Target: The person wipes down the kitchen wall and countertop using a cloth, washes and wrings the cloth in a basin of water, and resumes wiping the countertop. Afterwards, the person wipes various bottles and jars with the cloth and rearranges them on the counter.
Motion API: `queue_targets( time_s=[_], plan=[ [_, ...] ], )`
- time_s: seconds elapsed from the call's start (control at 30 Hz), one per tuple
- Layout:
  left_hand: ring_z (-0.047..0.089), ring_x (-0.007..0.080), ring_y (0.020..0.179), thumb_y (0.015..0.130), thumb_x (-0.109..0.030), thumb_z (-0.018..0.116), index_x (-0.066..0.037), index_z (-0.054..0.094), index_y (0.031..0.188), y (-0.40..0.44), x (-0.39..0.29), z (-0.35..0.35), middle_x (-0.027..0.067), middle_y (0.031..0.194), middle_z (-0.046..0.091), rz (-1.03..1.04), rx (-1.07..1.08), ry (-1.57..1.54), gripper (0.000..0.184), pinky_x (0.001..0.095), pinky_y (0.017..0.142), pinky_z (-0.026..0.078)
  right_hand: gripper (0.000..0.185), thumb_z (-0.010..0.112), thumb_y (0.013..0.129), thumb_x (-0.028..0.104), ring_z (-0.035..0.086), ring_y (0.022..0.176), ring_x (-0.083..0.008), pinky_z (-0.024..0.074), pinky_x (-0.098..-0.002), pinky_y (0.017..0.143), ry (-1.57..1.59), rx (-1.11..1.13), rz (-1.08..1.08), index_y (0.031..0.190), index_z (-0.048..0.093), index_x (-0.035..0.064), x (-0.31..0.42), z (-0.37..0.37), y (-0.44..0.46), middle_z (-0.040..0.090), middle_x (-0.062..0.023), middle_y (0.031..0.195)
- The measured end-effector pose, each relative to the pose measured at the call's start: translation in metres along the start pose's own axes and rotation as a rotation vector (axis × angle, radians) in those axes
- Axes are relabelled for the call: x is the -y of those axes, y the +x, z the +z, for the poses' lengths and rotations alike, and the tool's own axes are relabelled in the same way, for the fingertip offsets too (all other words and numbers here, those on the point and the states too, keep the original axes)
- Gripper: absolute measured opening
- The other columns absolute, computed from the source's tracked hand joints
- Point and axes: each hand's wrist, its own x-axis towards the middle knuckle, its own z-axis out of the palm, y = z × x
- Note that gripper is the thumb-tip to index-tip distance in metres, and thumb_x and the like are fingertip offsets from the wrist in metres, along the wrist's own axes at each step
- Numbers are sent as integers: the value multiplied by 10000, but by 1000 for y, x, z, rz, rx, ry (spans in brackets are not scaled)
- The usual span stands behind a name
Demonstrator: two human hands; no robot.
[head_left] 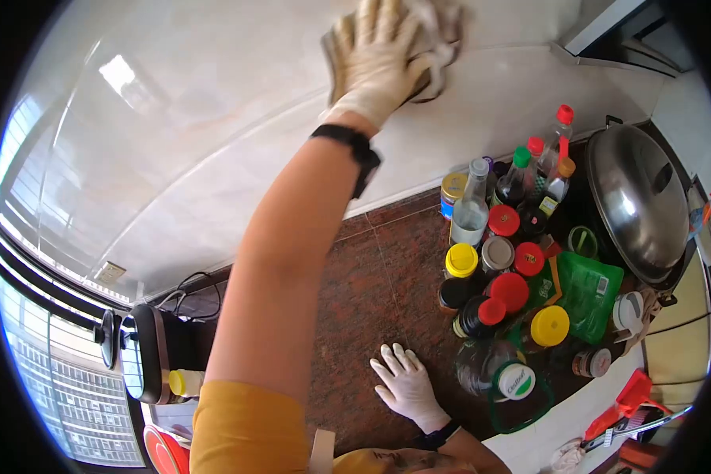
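Note:
My left hand [375, 67], in a pale glove, presses a greyish cloth [442, 31] against the glossy white wall [237, 71]. The fingers lie extended over the cloth, and part of it bunches out beside the thumb. A black band circles that wrist. Lower down, my right hand [407, 389], also gloved, rests on the dark red speckled countertop [355, 308] with its fingers apart and nothing in them. Just right of it stands a large clear oil jug [486, 371] with a white and green cap.
Several bottles and jars crowd the counter's right side, among them a clear glass bottle [471, 209] and a yellow-lidded jar [460, 265]. Behind them is a wok with a domed metal lid [638, 197]. A green plastic tray [584, 296] lies nearby. At left sits a black appliance [162, 347].

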Motion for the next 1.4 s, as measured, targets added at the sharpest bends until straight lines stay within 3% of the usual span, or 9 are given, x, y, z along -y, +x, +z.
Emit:
queue_targets(
  time_s=[0.13,0.23,0.6,0.87,0.97,1.07,1.23,1.27,1.4],
  plan=[
    [105,403,1517,859,-725,479,-220,182,1601,-6,-8,61,165,1654,144,72,-97,261,945,620,1185,72,532,655,853,315,455,1294,-387,398,-508,1070,-1,37,9,1319,567,75,1,-4,3,491,-196,1396],
    [215,242,1496,898,-334,627,-340,481,1446,-58,-6,66,-21,1641,238,387,109,-66,568,553,1175,181,547,647,861,326,448,1300,-384,384,-507,1078,-22,79,22,1340,555,79,2,-1,8,487,-189,1408],
    [93,211,1527,738,-517,681,-222,495,1465,-213,-47,121,-72,1654,177,451,767,-194,806,495,1210,97,564,665,848,323,449,1319,-387,368,-519,1092,-65,112,49,1352,549,97,6,5,11,487,-187,1424],
    [170,149,1504,878,-475,598,-238,409,1515,-285,23,135,-77,1641,211,430,436,-177,705,436,1217,113,520,641,849,292,450,1303,-382,367,-527,1090,-80,127,51,1325,566,97,8,9,14,493,-176,1420],
    [229,256,1488,866,-542,621,-211,454,1479,-278,121,97,110,1609,261,-63,529,-667,715,509,1203,145,527,653,833,298,465,1287,-398,379,-544,1074,-113,138,52,1313,578,91,12,6,20,502,-185,1404],
    [214,431,1470,870,-603,594,-145,395,1504,-255,188,3,268,1572,270,-71,219,247,807,570,1203,103,582,690,793,290,459,1287,-414,373,-560,1075,-150,153,57,1325,573,86,16,10,20,497,-193,1404],
    [180,414,1485,965,-523,469,-169,266,1566,-265,273,-50,153,1634,214,-470,-198,272,726,551,1189,165,610,676,803,294,431,1321,-432,350,-592,1081,-211,208,92,1368,553,100,19,21,19,464,-190,1454],
    [126,493,1474,888,-608,560,-87,324,1528,-291,298,-37,307,1581,206,-633,-277,102,858,581,1197,29,615,671,808,301,427,1326,-437,345,-597,1081,-220,225,100,1377,549,100,19,22,19,458,-191,1462],
    [310,398,1284,874,-595,592,-98,462,1366,-408,352,-24,240,1371,366,-1069,11,98,711,558,1040,212,629,661,816,316,422,1329,-449,341,-600,1081,-259,256,99,1395,539,101,20,23,22,453,-203,1464]
  ],
)
